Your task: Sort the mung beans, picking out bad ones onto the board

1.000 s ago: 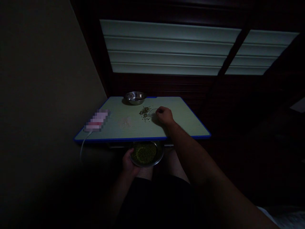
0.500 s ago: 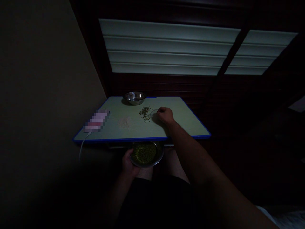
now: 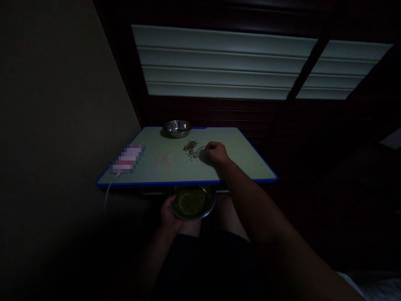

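Note:
My left hand (image 3: 169,215) grips the left rim of a metal bowl (image 3: 210,209), thumb over the edge, just below the table's near side. Small green beans (image 3: 191,201), which look like mung beans, fill much of it. Over the table, my right hand (image 3: 216,152) is closed, with a clear, thin, rounded object (image 3: 200,150) at its fingertips; its exact kind is too faint to tell. Left of that object, touching or very near it, lies a scattered patch of small brownish beans (image 3: 189,148).
The pale table (image 3: 244,161) has a blue edge. A second metal bowl (image 3: 178,129) stands at its back left. Pale residue (image 3: 164,160) marks the tabletop. A blurred-out phone-like object (image 3: 128,159) with a white cable (image 3: 108,192) lies at left. Slatted panels (image 3: 219,62) rise behind.
Hardly anything differs. My right hand and the clear object shift only slightly beside the beans; my left hand keeps the bowl in the same place.

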Motion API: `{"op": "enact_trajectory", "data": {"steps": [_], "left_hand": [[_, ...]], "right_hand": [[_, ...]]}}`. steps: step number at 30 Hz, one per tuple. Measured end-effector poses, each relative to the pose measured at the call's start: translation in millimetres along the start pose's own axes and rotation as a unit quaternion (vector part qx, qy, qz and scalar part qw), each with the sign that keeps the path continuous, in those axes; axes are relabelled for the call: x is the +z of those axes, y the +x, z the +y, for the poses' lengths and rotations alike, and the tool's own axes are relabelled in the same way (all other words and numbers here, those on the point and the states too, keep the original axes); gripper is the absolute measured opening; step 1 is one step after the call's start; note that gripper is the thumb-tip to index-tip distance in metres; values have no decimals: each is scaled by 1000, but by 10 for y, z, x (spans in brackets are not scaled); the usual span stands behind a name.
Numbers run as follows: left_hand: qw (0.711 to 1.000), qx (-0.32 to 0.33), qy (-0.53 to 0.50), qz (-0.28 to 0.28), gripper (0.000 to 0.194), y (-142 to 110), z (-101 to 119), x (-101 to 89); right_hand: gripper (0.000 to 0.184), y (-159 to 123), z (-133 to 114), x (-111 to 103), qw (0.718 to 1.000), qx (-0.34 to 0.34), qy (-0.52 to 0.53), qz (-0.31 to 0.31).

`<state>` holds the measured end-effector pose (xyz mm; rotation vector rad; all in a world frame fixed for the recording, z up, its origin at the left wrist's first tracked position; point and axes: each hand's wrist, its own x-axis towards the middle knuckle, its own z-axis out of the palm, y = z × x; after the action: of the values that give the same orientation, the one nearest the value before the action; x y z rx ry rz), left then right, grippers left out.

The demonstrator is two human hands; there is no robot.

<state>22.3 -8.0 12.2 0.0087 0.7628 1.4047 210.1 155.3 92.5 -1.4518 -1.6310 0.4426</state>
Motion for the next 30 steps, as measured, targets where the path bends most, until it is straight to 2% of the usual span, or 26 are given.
{"op": "enact_trajectory", "data": {"steps": [8, 12, 23, 30], "left_hand": [[1000, -9, 10, 8, 37, -17, 3, 13], [1000, 11, 6, 18, 39, -3, -2, 9], [1000, -8, 13, 11, 32, 14, -6, -22], [1000, -6, 6, -7, 37, 20, -6, -36]], "right_hand": [[16, -4, -17, -4, 1000, 8, -3, -1], [17, -3, -9, 3, 1000, 13, 1, -4], [14, -14, -26, -4, 1000, 5, 21, -6], [17, -19, -17, 13, 999, 0, 32, -21]]}}
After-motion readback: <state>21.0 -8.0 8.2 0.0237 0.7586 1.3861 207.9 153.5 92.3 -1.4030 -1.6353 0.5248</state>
